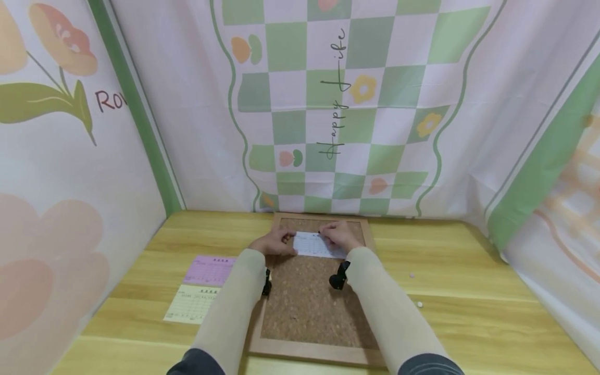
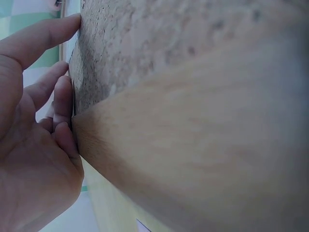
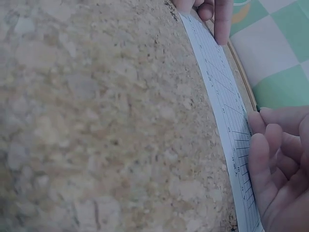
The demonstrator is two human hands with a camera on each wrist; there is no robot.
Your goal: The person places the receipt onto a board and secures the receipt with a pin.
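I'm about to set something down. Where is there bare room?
Bare: the table right of the small pale pieces, up to the curtain; the lower middle of the corkboard, between the sleeves.

Crowded: the corkboard's top, where left hand and right hand touch the white sheet; left of it, purple sheet and yellow sheet.
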